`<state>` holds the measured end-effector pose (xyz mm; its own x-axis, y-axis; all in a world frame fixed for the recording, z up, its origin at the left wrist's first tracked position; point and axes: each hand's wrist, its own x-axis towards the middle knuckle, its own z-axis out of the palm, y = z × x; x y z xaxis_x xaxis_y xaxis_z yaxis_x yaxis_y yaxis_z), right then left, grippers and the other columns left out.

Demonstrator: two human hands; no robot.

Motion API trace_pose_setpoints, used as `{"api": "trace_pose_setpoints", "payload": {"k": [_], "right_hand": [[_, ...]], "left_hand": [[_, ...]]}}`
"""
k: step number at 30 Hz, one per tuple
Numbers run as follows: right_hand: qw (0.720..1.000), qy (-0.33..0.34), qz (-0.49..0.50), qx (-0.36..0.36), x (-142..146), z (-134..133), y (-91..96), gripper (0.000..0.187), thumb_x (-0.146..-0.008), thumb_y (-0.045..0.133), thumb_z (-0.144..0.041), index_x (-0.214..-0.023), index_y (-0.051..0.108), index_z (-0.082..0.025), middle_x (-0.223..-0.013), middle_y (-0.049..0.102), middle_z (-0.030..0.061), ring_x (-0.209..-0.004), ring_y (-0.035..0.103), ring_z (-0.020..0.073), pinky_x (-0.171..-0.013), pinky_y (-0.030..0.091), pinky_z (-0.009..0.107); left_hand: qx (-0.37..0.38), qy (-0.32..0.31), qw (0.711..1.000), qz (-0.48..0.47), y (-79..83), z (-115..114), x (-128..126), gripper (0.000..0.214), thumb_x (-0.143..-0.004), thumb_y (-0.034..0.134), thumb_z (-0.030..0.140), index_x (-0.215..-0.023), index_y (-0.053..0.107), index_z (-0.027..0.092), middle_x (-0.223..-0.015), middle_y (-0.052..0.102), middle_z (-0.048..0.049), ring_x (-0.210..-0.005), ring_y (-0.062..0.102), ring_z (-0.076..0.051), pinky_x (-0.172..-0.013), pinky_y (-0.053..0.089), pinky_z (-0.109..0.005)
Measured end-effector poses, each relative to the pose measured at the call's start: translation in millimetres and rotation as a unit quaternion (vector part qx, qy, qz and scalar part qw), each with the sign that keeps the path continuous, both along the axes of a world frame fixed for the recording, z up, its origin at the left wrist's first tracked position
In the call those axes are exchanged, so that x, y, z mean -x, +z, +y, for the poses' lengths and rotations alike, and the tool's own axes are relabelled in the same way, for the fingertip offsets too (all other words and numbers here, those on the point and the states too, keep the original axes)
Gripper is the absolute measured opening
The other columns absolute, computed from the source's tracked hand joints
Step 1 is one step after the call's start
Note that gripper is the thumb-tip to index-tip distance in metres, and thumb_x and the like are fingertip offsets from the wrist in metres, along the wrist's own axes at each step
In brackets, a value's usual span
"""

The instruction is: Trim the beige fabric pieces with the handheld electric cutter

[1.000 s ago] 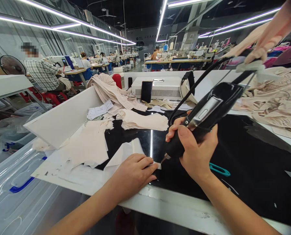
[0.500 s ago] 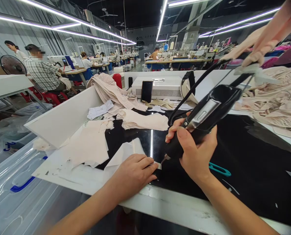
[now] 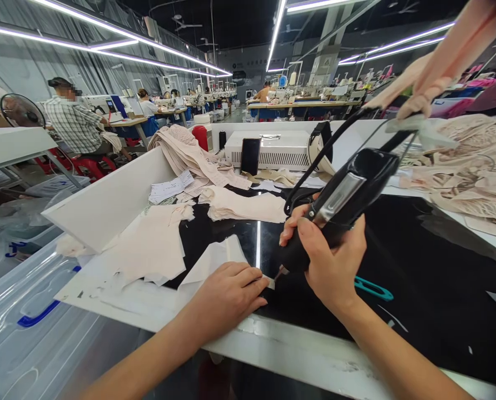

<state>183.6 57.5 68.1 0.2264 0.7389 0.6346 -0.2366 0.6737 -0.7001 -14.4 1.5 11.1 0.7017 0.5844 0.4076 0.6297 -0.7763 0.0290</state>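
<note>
Head view: a black work surface [image 3: 431, 261] fills the middle of the table, with a pale fabric stack [image 3: 248, 205] toward its far side. Over its near part hangs a corded black hand tool [image 3: 370, 172], and the step in hand appears to be trimming or working a fabric edge with it. Judging by this pose, the next move calls for a steady tool and left fingertips clear of its point. The tool's long axis slants from upper right to lower left, its working end aimed down and left. The right hand [image 3: 333, 258] is wrapped firmly round the body. A white cloth piece [image 3: 218, 258] lies left of the tool, partly under the left hand [image 3: 229, 291], whose fingers lie close together, pressing down; whether the thumb pinches anything is hidden. Behind the right wrist lies a teal implement [image 3: 374, 289]. Smallest is the metal tip [image 3: 280, 272], just beside the narrow pale end [image 3: 270, 283] past the left fingertips; whether they touch, I can't tell.
</note>
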Motion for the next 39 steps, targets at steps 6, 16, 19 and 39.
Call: {"api": "trace_pose_setpoints", "payload": {"k": [6,16,19,39], "right_hand": [[1.000,0.020,0.015,-0.008,-2,-6,0.6,0.042,-0.095,0.096,-0.038,-0.116,0.061,-0.028,-0.083,0.076,-0.0089,-0.056,0.070,0.0123,-0.053,0.063,0.026],[1.000,0.010,0.002,-0.010,-3,-5,-2.2,0.040,-0.096,0.095,-0.038,-0.115,0.061,-0.029,-0.085,0.077,-0.0085,-0.057,0.071,0.0124,-0.053,0.063,0.026],[1.000,-0.002,0.003,-0.001,-6,-5,-3.3,0.042,-0.094,0.098,-0.041,-0.115,0.063,-0.029,-0.086,0.077,-0.0080,-0.057,0.071,0.0133,-0.053,0.063,0.028],[0.997,-0.040,0.020,0.060,-25,-20,12.2,0.038,-0.076,0.093,-0.026,-0.104,0.068,-0.030,-0.075,0.073,-0.0071,-0.056,0.067,0.0186,-0.049,0.062,0.033]], "left_hand": [[0.003,0.001,1.000,0.002,0.0,-1,-1,0.028,-0.119,0.070,0.034,-0.140,0.071,0.016,-0.130,0.081,-0.0104,-0.118,0.079,-0.027,-0.103,0.066,-0.042],[0.003,-0.009,1.000,-0.027,1.3,2,2,0.026,-0.122,0.065,0.034,-0.139,0.073,0.016,-0.130,0.083,-0.0096,-0.118,0.080,-0.026,-0.108,0.065,-0.042],[0.000,-0.011,1.000,-0.029,-0.1,4,11,0.027,-0.124,0.060,0.034,-0.139,0.073,0.016,-0.135,0.084,-0.0108,-0.124,0.080,-0.026,-0.115,0.063,-0.044],[0.013,-0.001,0.998,-0.062,-3.7,-4,7,0.021,-0.120,0.069,0.031,-0.128,0.078,0.014,-0.130,0.085,-0.0082,-0.117,0.079,-0.024,-0.105,0.063,-0.039]]}}
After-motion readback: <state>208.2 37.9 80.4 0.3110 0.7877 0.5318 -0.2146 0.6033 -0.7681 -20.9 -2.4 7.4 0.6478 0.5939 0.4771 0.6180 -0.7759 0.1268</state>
